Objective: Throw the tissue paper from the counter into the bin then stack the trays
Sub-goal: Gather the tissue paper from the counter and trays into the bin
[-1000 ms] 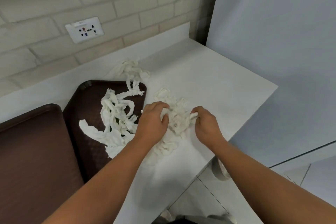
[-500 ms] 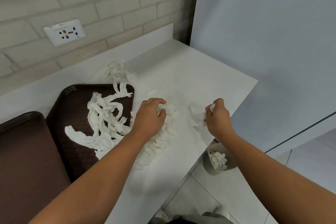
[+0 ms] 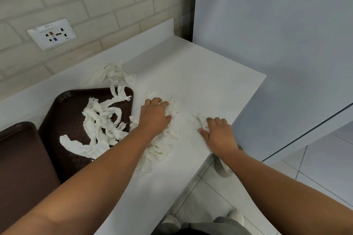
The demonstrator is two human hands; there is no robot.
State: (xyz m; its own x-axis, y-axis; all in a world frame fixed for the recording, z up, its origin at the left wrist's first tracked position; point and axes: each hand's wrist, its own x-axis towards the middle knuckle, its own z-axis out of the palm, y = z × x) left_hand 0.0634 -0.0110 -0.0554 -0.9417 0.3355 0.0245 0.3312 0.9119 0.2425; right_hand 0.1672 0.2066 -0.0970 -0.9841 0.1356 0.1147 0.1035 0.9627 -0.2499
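Observation:
Torn white tissue paper lies in three places: a tangle [image 3: 99, 120] on the dark brown tray [image 3: 63, 105], a clump [image 3: 112, 74] by the back wall, and a pile [image 3: 162, 149] on the white counter [image 3: 200, 82]. My left hand [image 3: 154, 116] rests on that pile with its fingers curled into the tissue. Near the counter's right edge, my right hand [image 3: 217, 133] grips a small tissue piece [image 3: 202, 122]. A second brown tray [image 3: 19, 158] sits at the far left. The bin [image 3: 222, 168] stands on the floor below, mostly hidden by my right forearm.
A wall socket [image 3: 51, 34] is set in the brick wall behind the counter. A grey panel [image 3: 267, 44] closes off the counter's right side. Tiled floor [image 3: 210, 196] and my shoes [image 3: 235, 215] show below the front edge.
My right hand pulled a small tissue piece away from the pile toward the counter's right edge and now sits lower on the counter. My left hand stayed on the pile.

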